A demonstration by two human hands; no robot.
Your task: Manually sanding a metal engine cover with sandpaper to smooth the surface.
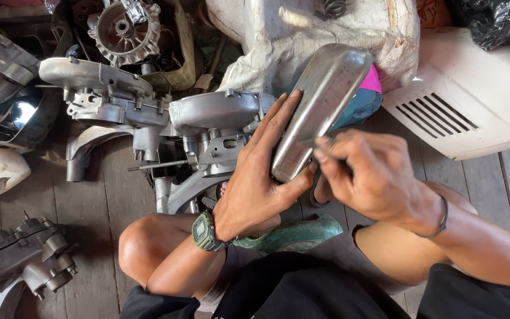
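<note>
My left hand (261,177) grips a long, rounded grey metal cover (320,106), held tilted above my knees, fingers along its left side and thumb under its lower end. A green digital watch sits on that wrist. My right hand (367,177) is closed with its fingertips pressed on the cover's lower right edge; it seems to pinch something small, which I cannot make out. A thin dark band circles the right wrist.
A grey engine casing (208,118) lies on the wooden plank floor (113,195) ahead of my knees. More engine parts (19,260) lie at the left. A white vented panel (461,100) sits at the right, a white sack (302,29) behind. A green sandal (296,233) rests below my hands.
</note>
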